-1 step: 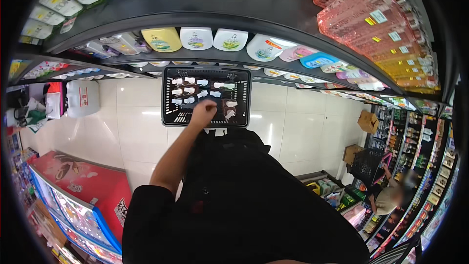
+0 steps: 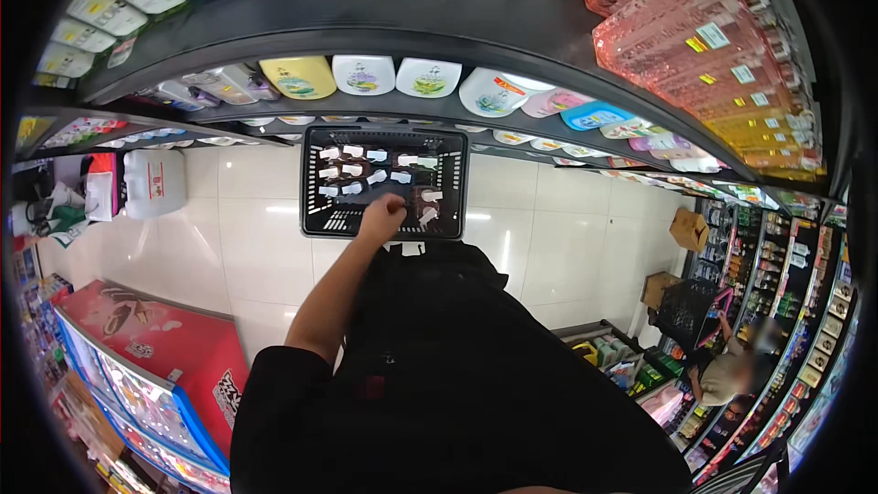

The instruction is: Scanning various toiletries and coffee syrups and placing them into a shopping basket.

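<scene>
A black plastic shopping basket (image 2: 309,220) with slotted sides is on the floor in front of me. Inside it stand several pump bottles (image 2: 375,155) with pale pump heads, grouped in rows along the back and left. Two more pump heads (image 2: 428,216) show at the basket's right side. My left hand (image 2: 384,217) is over the front middle of the basket, its fingers curled closed. Whether it holds anything is hidden. Out of view is my right hand.
Shelves of bottles (image 2: 430,79) run across the back, with pink bottles (image 2: 695,46) at upper right. A white jerrycan (image 2: 155,185) and a red freezer (image 2: 183,338) are at left. A person (image 2: 727,375) stands beside a dark cart (image 2: 686,311) at right.
The whole view has shifted very slightly. My left hand stays over the basket, with its fingers still curled.
</scene>
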A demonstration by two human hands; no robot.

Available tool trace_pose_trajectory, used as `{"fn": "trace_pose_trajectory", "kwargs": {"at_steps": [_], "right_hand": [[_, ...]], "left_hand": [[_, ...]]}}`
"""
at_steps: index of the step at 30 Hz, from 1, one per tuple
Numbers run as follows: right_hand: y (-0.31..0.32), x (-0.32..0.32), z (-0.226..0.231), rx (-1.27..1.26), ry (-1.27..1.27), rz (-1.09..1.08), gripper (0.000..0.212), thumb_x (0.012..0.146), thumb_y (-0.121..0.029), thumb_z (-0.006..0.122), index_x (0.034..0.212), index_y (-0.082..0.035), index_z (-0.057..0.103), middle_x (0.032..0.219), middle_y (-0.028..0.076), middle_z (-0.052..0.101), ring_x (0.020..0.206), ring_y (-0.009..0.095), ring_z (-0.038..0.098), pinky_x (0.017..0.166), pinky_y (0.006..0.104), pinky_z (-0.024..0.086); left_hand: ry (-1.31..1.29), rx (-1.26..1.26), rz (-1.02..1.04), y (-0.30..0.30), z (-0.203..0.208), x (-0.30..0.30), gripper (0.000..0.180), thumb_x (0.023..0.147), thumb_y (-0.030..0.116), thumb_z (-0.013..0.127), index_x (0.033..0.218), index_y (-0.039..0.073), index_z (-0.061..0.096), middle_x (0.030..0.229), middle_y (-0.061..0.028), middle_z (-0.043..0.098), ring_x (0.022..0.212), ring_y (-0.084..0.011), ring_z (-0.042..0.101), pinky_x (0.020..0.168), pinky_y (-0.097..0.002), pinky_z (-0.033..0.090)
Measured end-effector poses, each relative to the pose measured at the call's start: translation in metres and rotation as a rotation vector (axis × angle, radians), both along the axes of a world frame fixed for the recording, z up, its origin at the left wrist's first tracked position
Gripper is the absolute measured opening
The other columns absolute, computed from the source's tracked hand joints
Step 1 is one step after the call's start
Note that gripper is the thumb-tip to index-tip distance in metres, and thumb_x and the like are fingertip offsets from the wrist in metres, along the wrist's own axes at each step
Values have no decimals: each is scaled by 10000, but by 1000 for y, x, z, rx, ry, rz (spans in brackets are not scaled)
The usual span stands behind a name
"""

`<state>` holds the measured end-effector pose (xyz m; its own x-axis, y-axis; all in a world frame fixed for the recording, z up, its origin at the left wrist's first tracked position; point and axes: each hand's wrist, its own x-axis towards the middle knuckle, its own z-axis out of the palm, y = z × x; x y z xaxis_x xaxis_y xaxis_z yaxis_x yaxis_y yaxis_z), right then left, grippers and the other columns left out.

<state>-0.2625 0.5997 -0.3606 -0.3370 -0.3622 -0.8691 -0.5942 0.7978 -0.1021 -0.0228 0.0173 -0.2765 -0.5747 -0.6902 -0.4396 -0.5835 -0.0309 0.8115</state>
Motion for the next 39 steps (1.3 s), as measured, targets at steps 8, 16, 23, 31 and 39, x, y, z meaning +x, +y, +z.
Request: {"fn": "trace_pose_trajectory", "kwargs": {"at_steps": [8, 16, 23, 31, 39], "right_hand": [[-154, -88, 192, -73, 28, -894, 251, 828, -177, 859, 766, -70, 641, 636, 35, 623, 483, 141, 566, 465, 329, 450], [-267, -158, 268, -527, 41, -488, 367, 825, -231, 894, 968, 46, 700, 853, 82, 736, 772, 130, 638, 714, 344, 543], [-247, -140, 248, -539, -57, -310, 462, 826, -260, 882, 1178, -13, 714, 1074, 163, 781, 1018, 251, 753, 881, 383, 570], [-326, -98, 260, -439, -142, -161, 466, 822, -195, 859, 1207, -21, 664, 1048, 137, 767, 985, 231, 738, 854, 383, 560], [-436, 6, 318, -1226, -367, -324, 642, 790, -161, 936, 1323, -6, 615, 1196, 95, 721, 1045, 167, 686, 948, 343, 542]], "left_hand": [[-362, 76, -13, -4, -66, -125, 907, 825, 263, 750, 1614, 132, 322, 1278, -263, 690, 1194, -431, 663, 1015, -500, 526], [-401, 9, 139, -13, -110, -176, 415, 845, 159, 748, 1234, 55, 651, 1175, -232, 738, 1159, -400, 694, 1011, -464, 543], [-423, 87, 277, 8, -127, -162, 397, 778, 345, 840, 1070, 82, 780, 1102, -186, 772, 1065, -377, 726, 952, -453, 570], [-94, -52, 33, -8, -16, -165, 298, 734, 322, 864, 857, 63, 784, 945, -164, 756, 924, -357, 733, 859, -442, 583], [409, -41, -130, -6, 220, -95, 175, 790, 86, 816, 914, 6, 722, 702, -60, 627, 652, -107, 563, 585, -320, 467]]}}
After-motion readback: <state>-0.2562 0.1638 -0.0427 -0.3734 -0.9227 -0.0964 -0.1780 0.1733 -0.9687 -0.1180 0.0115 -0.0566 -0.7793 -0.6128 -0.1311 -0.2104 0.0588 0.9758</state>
